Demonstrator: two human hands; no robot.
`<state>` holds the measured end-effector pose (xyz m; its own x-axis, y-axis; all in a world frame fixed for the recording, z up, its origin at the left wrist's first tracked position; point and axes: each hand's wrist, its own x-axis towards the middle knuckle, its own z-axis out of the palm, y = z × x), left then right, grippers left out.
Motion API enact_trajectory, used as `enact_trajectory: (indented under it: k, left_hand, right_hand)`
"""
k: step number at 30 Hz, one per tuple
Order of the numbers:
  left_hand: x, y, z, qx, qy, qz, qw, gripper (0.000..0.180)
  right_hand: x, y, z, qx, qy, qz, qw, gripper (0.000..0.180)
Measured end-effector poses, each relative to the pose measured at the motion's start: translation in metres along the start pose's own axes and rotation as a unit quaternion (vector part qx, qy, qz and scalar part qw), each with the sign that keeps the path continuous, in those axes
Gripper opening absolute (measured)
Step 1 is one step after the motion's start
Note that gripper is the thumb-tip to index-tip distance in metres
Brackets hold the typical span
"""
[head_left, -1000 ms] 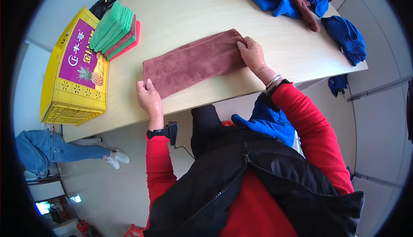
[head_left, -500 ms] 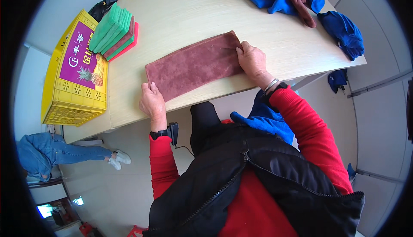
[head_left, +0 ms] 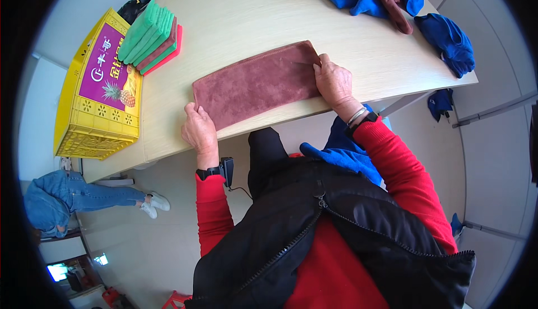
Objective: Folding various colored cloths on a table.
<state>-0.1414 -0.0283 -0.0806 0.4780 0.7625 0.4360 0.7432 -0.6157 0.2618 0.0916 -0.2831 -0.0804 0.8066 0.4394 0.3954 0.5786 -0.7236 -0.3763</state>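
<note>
Left hand (head_left: 200, 131) and right hand (head_left: 334, 84) hold the brown cloth (head_left: 255, 85)

A reddish-brown cloth (head_left: 255, 85), mottled and soft-looking, lies spread as a long rectangle near the front edge of the surface (head_left: 235, 23), slanting, its right end farther forward.

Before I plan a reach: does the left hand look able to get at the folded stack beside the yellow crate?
Probably yes: nothing appears to stand between the left hand and the folded stack, though that hand grips the brown cloth by its left end.
</note>
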Motion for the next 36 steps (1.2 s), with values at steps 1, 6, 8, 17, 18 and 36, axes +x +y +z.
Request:
enact_trajectory:
  k: [1, 6, 8, 17, 18, 36]
  left_hand:
    - [0.000, 0.001, -0.002, 0.008, -0.004, -0.001, 1.000, 0.028]
    - [0.003, 0.004, -0.017, 0.012, -0.027, -0.021, 0.999, 0.033]
    - [0.004, 0.001, -0.016, 0.037, -0.022, 0.024, 0.999, 0.037]
    - [0.002, 0.084, -0.038, -0.160, 0.039, 0.316, 0.934, 0.016]
    - [0.000, 0.096, -0.024, -0.175, -0.001, 0.311, 0.934, 0.022]
    - [-0.004, 0.017, 0.002, -0.022, -0.143, 0.141, 0.979, 0.062]
  right_hand:
    - [-0.001, 0.001, -0.001, 0.001, 0.002, -0.001, 1.000, 0.021]
    - [-0.001, 0.002, -0.006, 0.001, -0.002, -0.014, 1.000, 0.024]
    - [0.000, 0.004, -0.013, -0.014, -0.032, 0.001, 0.999, 0.028]
    - [-0.002, -0.067, -0.018, 0.022, 0.043, -0.248, 0.968, 0.045]
    - [-0.004, -0.080, -0.010, 0.061, -0.022, -0.233, 0.970, 0.046]
    - [-0.011, -0.025, 0.007, -0.077, -0.136, -0.161, 0.975, 0.057]
